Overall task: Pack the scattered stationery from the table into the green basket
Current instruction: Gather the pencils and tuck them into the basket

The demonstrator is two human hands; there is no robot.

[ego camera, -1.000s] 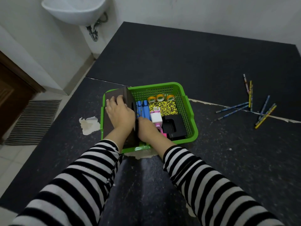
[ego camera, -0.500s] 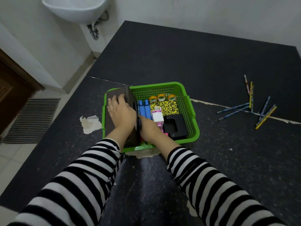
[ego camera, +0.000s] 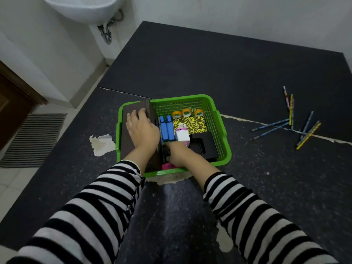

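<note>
The green basket point(ego camera: 181, 97) stands mid-table. A dark brown book point(ego camera: 131, 145) leans against its left wall, and my left hand point(ego camera: 142, 128) presses on the cover with fingers spread. My right hand point(ego camera: 178, 155) reaches into the front of the basket, fingers curled down round a dark speckled thing point(ego camera: 166, 149); its fingertips are hidden. Also inside are two blue markers point(ego camera: 167, 128), three tape rolls point(ego camera: 186, 112), a yellow-black notebook point(ego camera: 194, 123), a white-and-pink box point(ego camera: 182, 136), a black item point(ego camera: 204, 147) and a pink piece point(ego camera: 167, 166). Several pencils point(ego camera: 270, 125) lie scattered on the table at the right.
The black tabletop point(ego camera: 209, 63) has a torn white patch point(ego camera: 100, 142) left of the basket and a seam running right. A white sink point(ego camera: 85, 8) hangs on the wall at top left. A striped mat point(ego camera: 32, 138) lies on the floor beyond the table's left edge.
My right hand has slid a little toward the basket's near wall and lower inside it. My left hand stays on the brown book.
</note>
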